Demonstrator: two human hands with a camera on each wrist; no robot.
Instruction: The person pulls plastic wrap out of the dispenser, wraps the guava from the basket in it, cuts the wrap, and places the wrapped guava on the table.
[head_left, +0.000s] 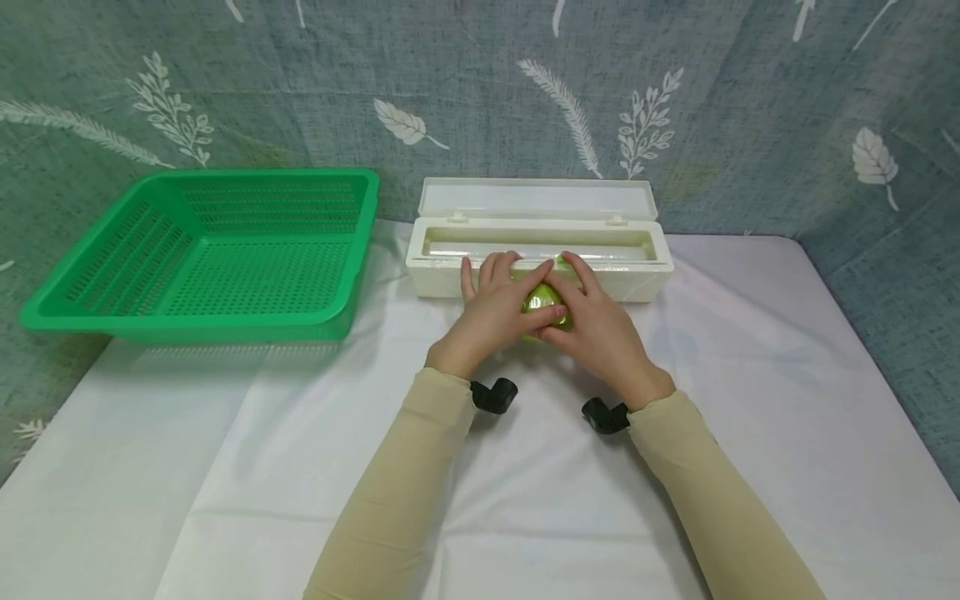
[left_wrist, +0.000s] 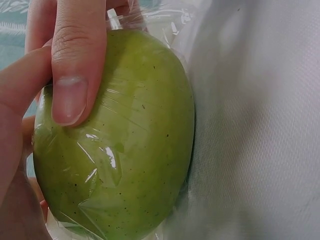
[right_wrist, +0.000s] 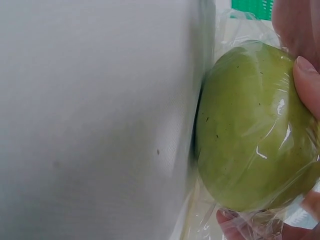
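Observation:
A green mango (head_left: 542, 298) with small dark specks rests on the white cloth in front of the cling film dispenser (head_left: 630, 283). Clear cling film (left_wrist: 112, 160) lies over its skin, creased and shiny, with loose folds at both ends. From the left, my left hand (head_left: 491, 312) holds the mango, its thumb (left_wrist: 72, 95) pressed on the film-covered side in the left wrist view. My right hand (head_left: 596, 329) grips it from the other side; in the right wrist view a fingertip touches the mango (right_wrist: 245, 130). The fingers of both hands meet over the top, hiding much of it.
The dispenser's white lid (head_left: 536, 198) is raised against the patterned curtain (head_left: 480, 100), and a roll of film (head_left: 536, 250) lies inside. At the left stands a green plastic basket (head_left: 341, 292). White cloth (head_left: 300, 467) covers the table.

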